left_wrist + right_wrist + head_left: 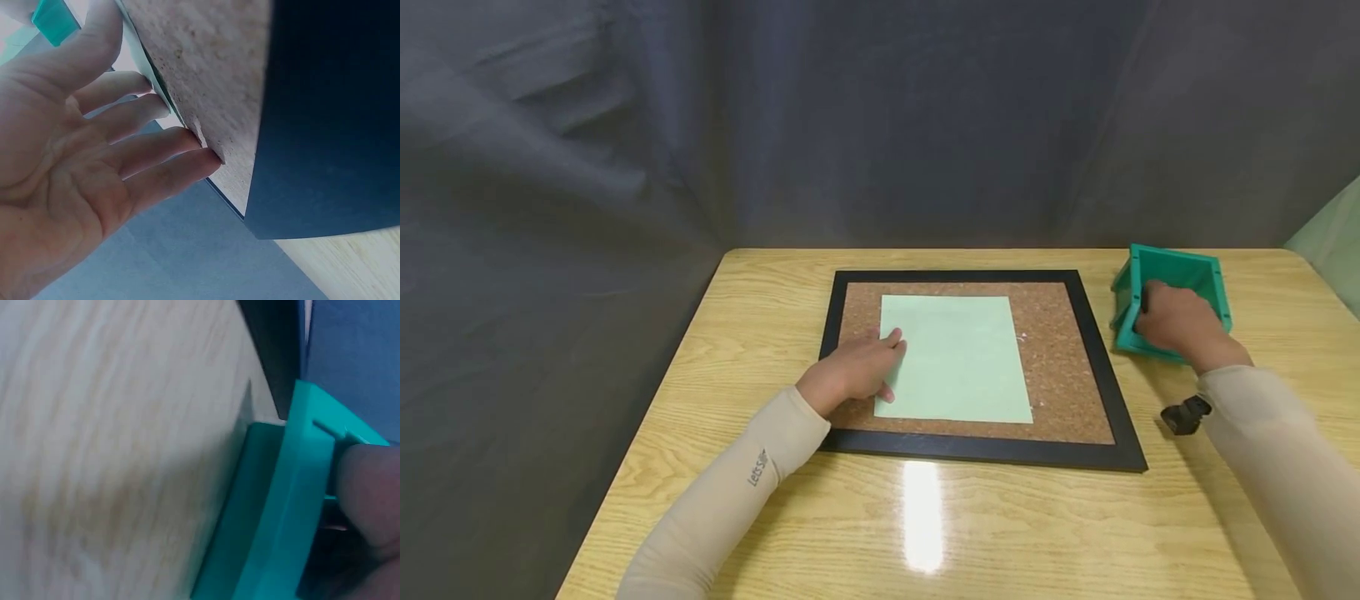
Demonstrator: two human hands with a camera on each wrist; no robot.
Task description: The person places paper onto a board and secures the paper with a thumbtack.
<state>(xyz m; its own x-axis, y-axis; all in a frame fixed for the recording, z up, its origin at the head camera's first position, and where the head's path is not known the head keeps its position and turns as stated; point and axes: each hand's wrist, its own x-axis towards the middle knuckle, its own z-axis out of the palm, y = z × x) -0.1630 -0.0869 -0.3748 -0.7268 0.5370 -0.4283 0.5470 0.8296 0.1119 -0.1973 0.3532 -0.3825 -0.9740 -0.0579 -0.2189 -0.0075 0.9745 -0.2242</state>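
A pale green sheet of paper [955,358] lies on a black-framed cork board [1071,367]. My left hand [861,367] rests at the sheet's left edge. In the left wrist view its fingers [159,147] are nearly straight, their tips against the cork and the paper's edge. To the right of the board, my right hand [1180,321] reaches into a green plastic bin [1187,265]. Part of that hand shows past the bin's wall [281,506] in the right wrist view. Its fingertips are hidden inside, and what they touch cannot be seen.
The board lies on a light wooden table [1015,533]. Small white bits [1021,337] show on the cork by the sheet's right edge. A dark cloth [925,125] hangs behind the table and down its left side. A black wrist device [1185,415] sits by the right sleeve.
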